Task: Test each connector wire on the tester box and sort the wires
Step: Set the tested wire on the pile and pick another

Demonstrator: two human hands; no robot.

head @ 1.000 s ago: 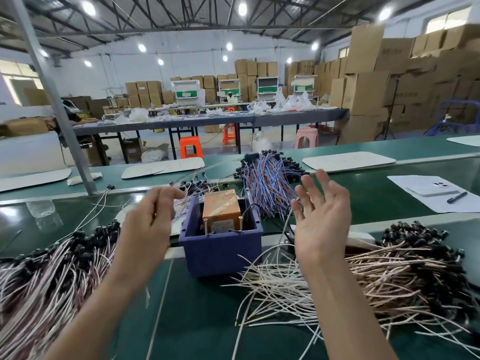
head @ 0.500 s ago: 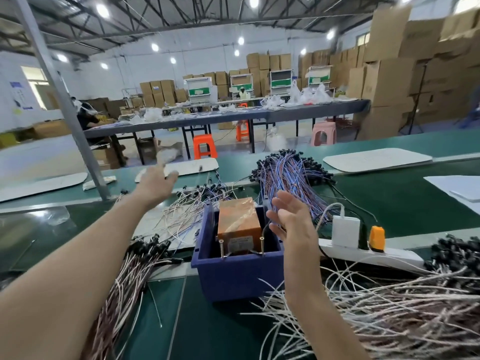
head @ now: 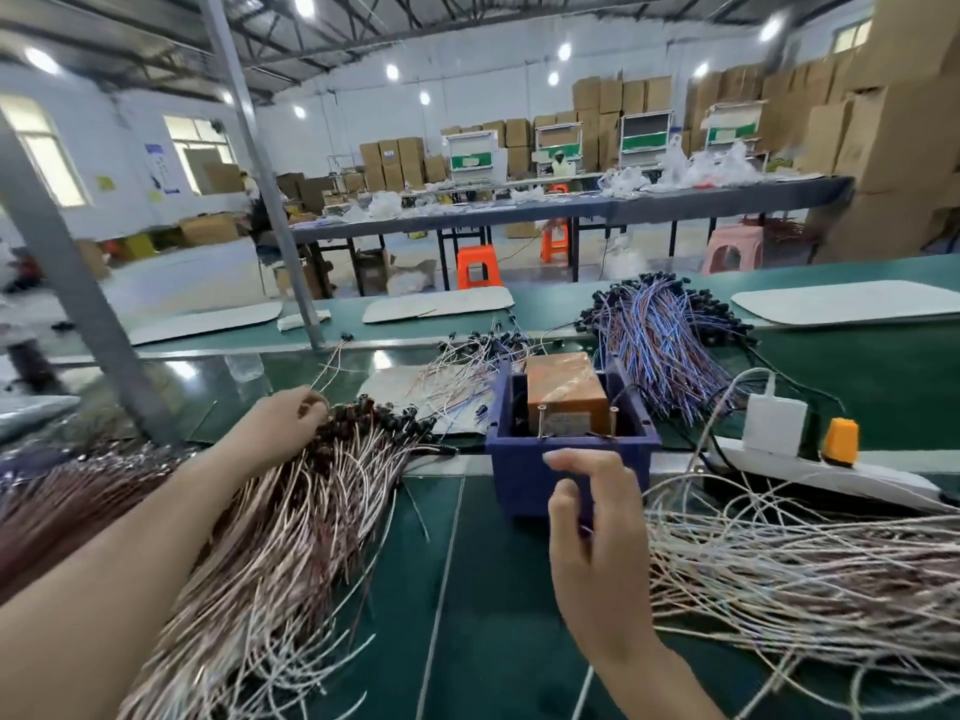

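Observation:
The tester box (head: pixel 566 394), orange-brown with two metal pins at its front, sits inside a dark blue bin (head: pixel 519 478) at the centre of the green bench. My left hand (head: pixel 283 426) rests on the black connector ends of the big pinkish wire pile (head: pixel 291 517) at the left, its fingers curled round a wire there. My right hand (head: pixel 597 537) hovers in front of the blue bin, fingers loosely bent and holding nothing. A spread of whitish wires (head: pixel 810 563) lies at the right.
Blue-purple wires (head: pixel 660 335) are heaped behind the bin, and a small loose bunch (head: pixel 467 366) lies on a card to its left. A white power strip (head: pixel 831 472) with an adapter and orange plug lies right of the bin. A grey post (head: pixel 78 283) slants at the left.
My left hand has come back from the far small bunch onto the left pile's connector ends. My right hand has dropped from beside the tester box to in front of the bin.

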